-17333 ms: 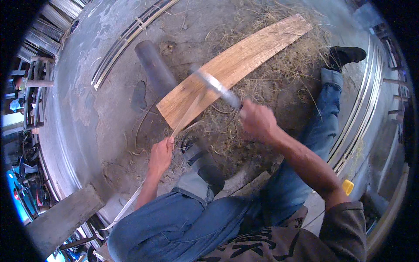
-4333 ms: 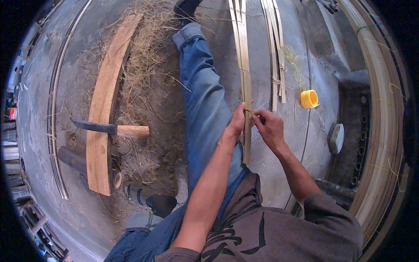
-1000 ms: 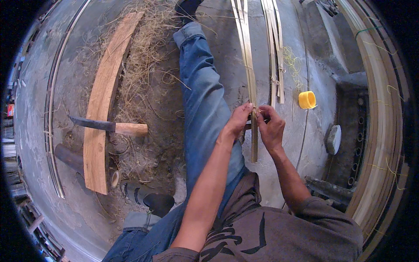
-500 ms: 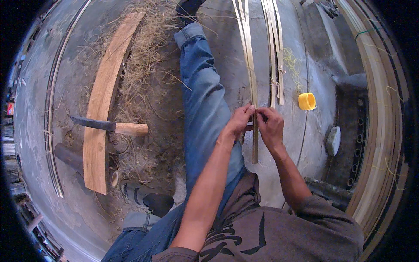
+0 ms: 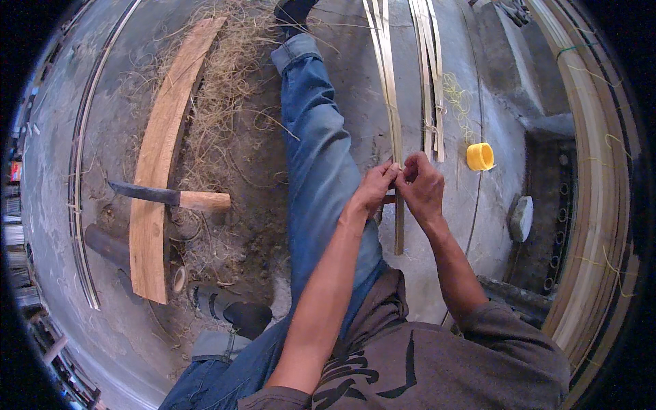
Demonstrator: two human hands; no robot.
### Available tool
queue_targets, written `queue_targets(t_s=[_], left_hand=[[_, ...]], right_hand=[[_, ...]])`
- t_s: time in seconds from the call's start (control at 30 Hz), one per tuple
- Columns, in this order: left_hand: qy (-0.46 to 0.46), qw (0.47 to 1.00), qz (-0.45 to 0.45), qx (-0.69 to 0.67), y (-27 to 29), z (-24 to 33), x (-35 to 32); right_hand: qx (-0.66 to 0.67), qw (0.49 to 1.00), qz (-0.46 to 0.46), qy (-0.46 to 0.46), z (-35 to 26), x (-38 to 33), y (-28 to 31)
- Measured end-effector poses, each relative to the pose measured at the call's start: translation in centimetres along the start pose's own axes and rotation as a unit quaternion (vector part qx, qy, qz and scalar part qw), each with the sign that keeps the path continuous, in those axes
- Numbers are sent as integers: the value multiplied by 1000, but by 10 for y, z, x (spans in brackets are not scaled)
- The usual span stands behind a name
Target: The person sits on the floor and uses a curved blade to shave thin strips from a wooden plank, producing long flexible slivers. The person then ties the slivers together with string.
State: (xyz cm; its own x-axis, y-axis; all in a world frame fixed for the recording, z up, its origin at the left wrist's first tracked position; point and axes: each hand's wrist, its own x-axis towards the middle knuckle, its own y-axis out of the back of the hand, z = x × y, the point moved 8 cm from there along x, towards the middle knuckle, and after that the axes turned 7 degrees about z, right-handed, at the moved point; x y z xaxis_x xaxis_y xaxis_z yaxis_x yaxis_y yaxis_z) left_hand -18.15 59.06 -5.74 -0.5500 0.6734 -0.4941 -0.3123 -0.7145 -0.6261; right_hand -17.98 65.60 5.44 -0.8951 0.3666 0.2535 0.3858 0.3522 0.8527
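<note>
**Bamboo strip bundle pinched between 2 hands beside the outstretched leg**

A bundle of thin bamboo strips was laid lengthwise on the concrete floor, just to the right of the outstretched leg in blue jeans. The bundle's near part was gripped by both hands at once. The left hand was closed on the bundle from the leg side, its fingers pinched together around the strips. The right hand was clamped on the same spot from the other side, thumb and fingers pressed onto the strips, and the 2 hands were touching each other. A short length of the bundle was seen sticking out below the hands, toward the body.

A second bundle of strips was lying just right of the held bundle, parallel to it. A yellow spool was placed further right of the held bundle, near the right hand, with loose yellow twine beyond it. A grey stone was lying right of the spool.

Well to the left of the leg, a curved wooden plank was resting amid dry fibre shavings. A knife with a wooden handle was laid across the plank.
</note>
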Motion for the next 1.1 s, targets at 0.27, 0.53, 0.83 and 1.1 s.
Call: queue_targets(t_s=[0.27,0.53,0.83,1.1], left_hand=[[-1,1000,6,-23,-3,3,-3],[-1,1000,17,8,-3,7,-7],[2,1000,9,-1,-1,4,-5],[21,999,25,-20,0,3,-4]], right_hand=[[44,996,-80,-13,9,-1,0],[35,994,-52,-87,14,-1,-1],[113,986,-103,-71,23,-1,-10],[97,992,-61,-53,8,-4,1]])
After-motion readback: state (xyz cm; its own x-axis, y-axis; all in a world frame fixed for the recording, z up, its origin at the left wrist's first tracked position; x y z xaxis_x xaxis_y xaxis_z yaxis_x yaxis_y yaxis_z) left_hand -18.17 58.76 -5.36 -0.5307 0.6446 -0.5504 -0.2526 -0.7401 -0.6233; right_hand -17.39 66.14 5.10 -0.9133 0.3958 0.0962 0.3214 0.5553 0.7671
